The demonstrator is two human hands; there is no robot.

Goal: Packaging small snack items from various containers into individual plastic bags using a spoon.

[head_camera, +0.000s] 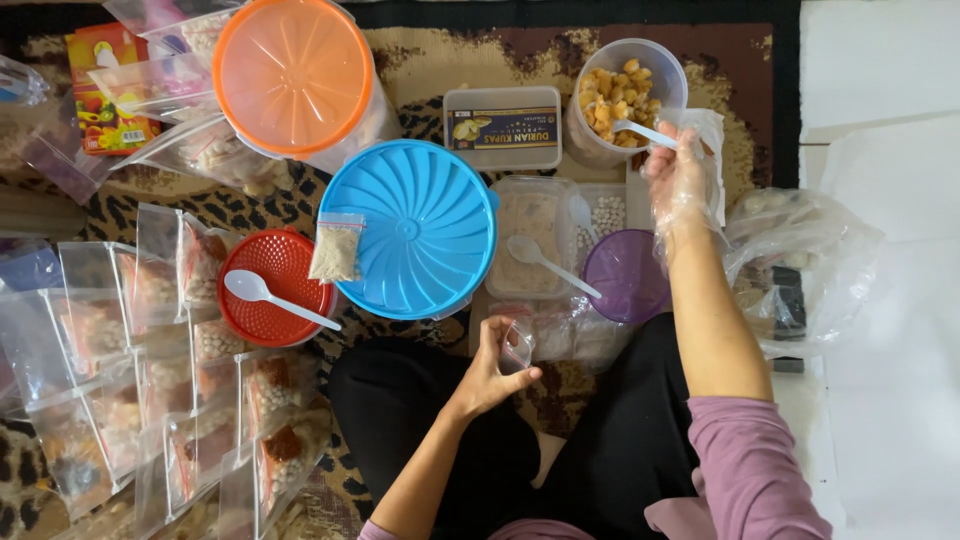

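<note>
Right hand [676,178], in thin plastic glove, fingers pinched shut on white spoon [640,131] dipping into tub of yellow chunks [618,92]. Left hand [492,368] by lap, fingers curled round small clear bag [518,346]. Best: keep bag mouth wide, scoop level, tip slow.

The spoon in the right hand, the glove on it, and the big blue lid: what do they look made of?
Spoon: white, probably plastic, smooth and glossy. Glove on the right hand: thin clear plastic film, wrinkled, skin showing through. Blue lid: moulded plastic, with swirl ribs and a soft sheen.
</note>
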